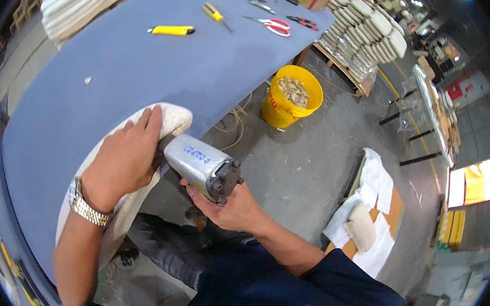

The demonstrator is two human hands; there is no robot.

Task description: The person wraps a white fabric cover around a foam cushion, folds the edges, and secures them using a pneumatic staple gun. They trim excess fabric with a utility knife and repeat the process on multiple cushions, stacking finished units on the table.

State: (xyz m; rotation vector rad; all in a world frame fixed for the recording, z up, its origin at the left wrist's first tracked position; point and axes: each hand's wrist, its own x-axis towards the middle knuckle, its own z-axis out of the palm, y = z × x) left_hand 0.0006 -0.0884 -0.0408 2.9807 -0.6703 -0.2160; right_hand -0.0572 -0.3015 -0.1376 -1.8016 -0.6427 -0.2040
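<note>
My right hand (233, 207) grips a pneumatic staple gun (195, 157) with a silver body and a dark end cap. The gun's nose is against or very near a cream fabric-covered pad (176, 119); my left hand hides the exact spot. Over the pad's upper side lies my left hand (122, 162), its fingers curled toward the edge beside the gun, holding the pad. The pad is tilted along the right edge of the blue-grey table (74, 109), partly overhanging it. A metal-banded watch (87, 208) circles my left wrist.
Farther up the table lie a yellow utility knife (171, 30), a screwdriver (213, 12), red-handled scissors (276, 26) and pliers (303, 22). A yellow bucket (276, 115) of scraps stands on the floor, near a hose (237, 123). Stacked cushions (361, 29) are behind.
</note>
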